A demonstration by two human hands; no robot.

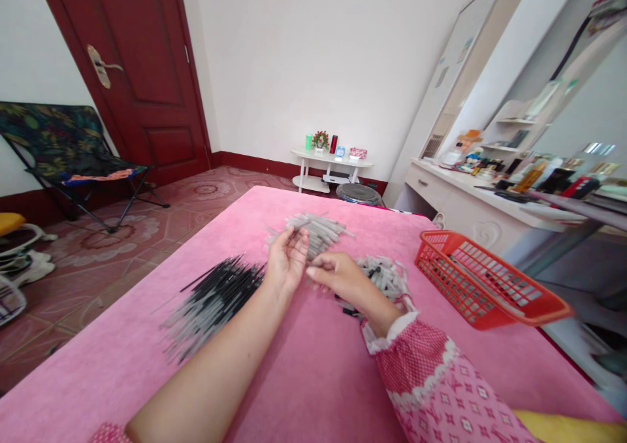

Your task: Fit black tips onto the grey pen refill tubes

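Head view: over the pink counter (304, 377), the left hand (288, 260) has its fingers curled loosely, palm up, and the right hand (339, 276), just beside it, has thumb and fingers nearly closed; what either holds I cannot tell. Grey sticks (326, 235) lie just beyond them, black-and-grey sticks (210, 312) left, short pieces (389, 274) right, near a red basket (465, 289).

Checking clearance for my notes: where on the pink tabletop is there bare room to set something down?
Bare pink cloth shows between the forearms and left of the dark sticks. A narrower strip separates the short pieces from the red basket. Crowded: around the left hand and right hand, among sticks, pale bundle and short pieces.
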